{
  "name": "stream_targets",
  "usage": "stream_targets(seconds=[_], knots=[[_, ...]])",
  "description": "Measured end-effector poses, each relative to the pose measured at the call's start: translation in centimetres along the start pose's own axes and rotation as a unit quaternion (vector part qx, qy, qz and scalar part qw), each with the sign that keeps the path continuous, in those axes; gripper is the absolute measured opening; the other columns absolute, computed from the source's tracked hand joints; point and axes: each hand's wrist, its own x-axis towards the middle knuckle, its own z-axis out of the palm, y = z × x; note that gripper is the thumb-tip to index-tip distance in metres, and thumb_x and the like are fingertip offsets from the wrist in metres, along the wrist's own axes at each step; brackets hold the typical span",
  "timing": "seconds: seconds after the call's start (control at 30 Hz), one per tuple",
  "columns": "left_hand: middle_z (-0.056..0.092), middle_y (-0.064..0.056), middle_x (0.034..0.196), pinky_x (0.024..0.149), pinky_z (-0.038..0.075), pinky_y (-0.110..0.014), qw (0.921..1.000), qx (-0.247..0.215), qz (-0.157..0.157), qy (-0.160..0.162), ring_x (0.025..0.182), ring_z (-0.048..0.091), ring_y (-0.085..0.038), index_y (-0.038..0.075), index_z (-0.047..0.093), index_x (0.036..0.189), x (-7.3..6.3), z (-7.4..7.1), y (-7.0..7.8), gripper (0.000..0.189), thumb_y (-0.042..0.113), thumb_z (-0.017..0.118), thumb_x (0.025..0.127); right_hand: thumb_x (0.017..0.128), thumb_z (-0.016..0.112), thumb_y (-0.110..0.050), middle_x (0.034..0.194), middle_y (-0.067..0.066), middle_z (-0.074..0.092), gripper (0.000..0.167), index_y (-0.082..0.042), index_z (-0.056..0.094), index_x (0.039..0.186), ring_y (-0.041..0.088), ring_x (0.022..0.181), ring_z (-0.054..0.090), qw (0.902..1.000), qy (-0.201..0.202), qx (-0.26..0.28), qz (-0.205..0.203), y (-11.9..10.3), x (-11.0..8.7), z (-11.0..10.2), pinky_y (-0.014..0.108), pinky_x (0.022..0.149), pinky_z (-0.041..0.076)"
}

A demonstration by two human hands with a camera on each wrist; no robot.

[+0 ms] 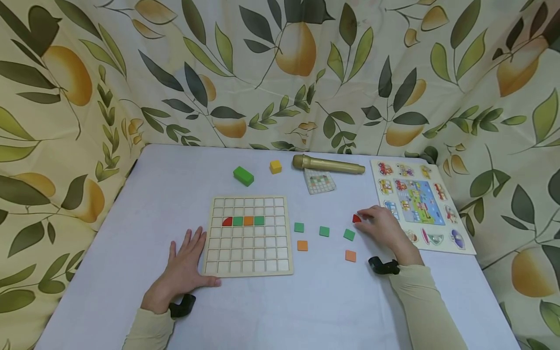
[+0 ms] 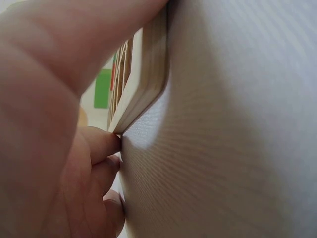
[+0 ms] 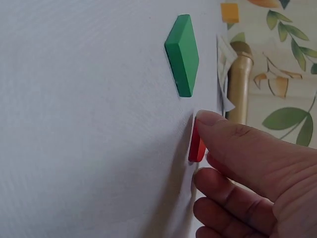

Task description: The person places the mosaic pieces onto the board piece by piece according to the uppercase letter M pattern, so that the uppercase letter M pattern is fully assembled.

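Note:
A shallow wooden grid board (image 1: 245, 267) lies on the table. One of its rows holds a red quarter-round tile (image 1: 227, 222), a green tile (image 1: 237, 221), an orange tile (image 1: 248, 221) and another green tile (image 1: 259, 220). My left hand (image 1: 184, 262) rests at the board's near left corner, fingers spread along its left edge and thumb by the front edge. With thumb and fingertips, my right hand (image 1: 385, 231) pinches a red tile (image 3: 196, 144) at the table surface. Just left of it lies a loose green tile (image 3: 184, 57).
More loose green (image 1: 324, 231) and orange tiles (image 1: 302, 245) lie right of the board. Behind stand a green block (image 1: 243, 176), a yellow block (image 1: 275, 166), a gold microphone-shaped object (image 1: 332, 164) and a pattern card (image 1: 319, 183). A picture puzzle board (image 1: 455, 243) lies at the right.

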Motion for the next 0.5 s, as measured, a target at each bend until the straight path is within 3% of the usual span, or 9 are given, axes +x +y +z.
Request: stream_targets(seconds=[0.2, 0.5], knots=[[0.012, -0.02, 0.16, 0.106, -0.009, -0.067, 1.0, 0.001, -0.003, -0.003, 0.145, -0.003, -0.04, -0.002, 0.021, 0.153, 0.03, 0.05, 0.02, 0.136, 0.067, 0.084, 0.055, 0.088, 0.075, -0.014, 0.111, 0.019, 0.062, 0.038, 0.003, 0.066, 0.121, 0.034, 0.103, 0.053, 0.9999, -0.003, 0.003, 0.012, 0.0, 0.11, 0.4, 0.052, 0.092, 0.043], [0.012, -0.021, 0.16, 0.106, -0.009, -0.067, 1.0, 0.0, 0.001, 0.002, 0.145, -0.003, -0.041, -0.003, 0.021, 0.153, -0.04, 0.04, -0.04, 0.135, 0.064, 0.085, 0.055, 0.088, 0.074, -0.013, 0.104, 0.017, 0.062, 0.029, 0.004, 0.069, 0.112, 0.033, 0.098, 0.054, 0.9997, 0.023, -0.004, 0.006, -0.31, 0.37, 0.95, 0.05, 0.088, 0.044]])
